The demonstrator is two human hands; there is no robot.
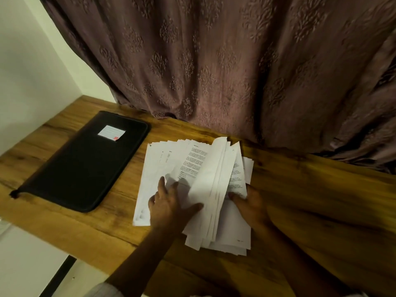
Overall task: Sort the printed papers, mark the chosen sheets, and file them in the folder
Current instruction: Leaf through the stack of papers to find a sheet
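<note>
We see a loose pile of printed papers (pixel 154 168) lying fanned out near the middle of the wooden tabletop (pixel 310 200), with its far corners spread like a hand of cards. The left hand (pixel 166 207) rests flat on the lower left part of the pile. Its fingers are straight and spread wide and press down on the top sheet, and its thumb reaches out to the right against the raised pages. The right hand (pixel 250 202) holds a bundle of sheets (pixel 214 179) by its lower right edge, fingers curled round the paper. That bundle stands tilted up off the pile, and we can see lines of print on the pages below it. The picture is too blurred for us to read any of the text.

To the left of the papers, apart from them, lies a black zip folder (pixel 85 168), closed and flat on the tabletop. A small white label (pixel 111 132) with a red mark sits on its cover. Behind the tabletop hangs a patterned mauve curtain (pixel 214 61), and a pale wall (pixel 32 71) rises at the left.
</note>
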